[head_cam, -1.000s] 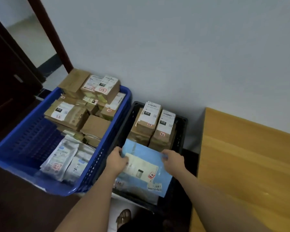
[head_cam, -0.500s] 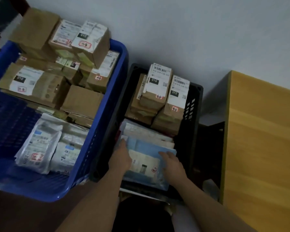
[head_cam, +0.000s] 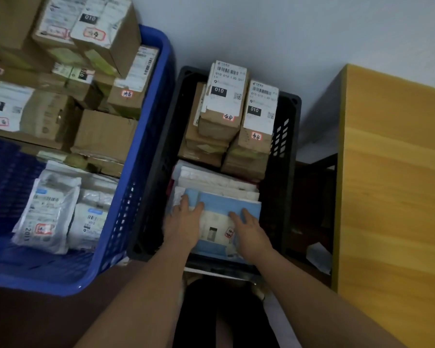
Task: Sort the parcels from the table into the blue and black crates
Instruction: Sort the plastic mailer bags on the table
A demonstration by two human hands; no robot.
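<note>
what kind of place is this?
Probably a small parcel sorting room: a blue crate and a black crate hold labelled cardboard boxes and mailers, beside a wooden table against a plain wall.

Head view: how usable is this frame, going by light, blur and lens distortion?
Head view: dim, flat light, no glare; the cardboard boxes in the blue plastic crate are motion-smeared at the left edge; "010" labels in the black plastic crate stay readable; both hands on the light blue flat mailer are soft; wide-angle bending at the borders.
</note>
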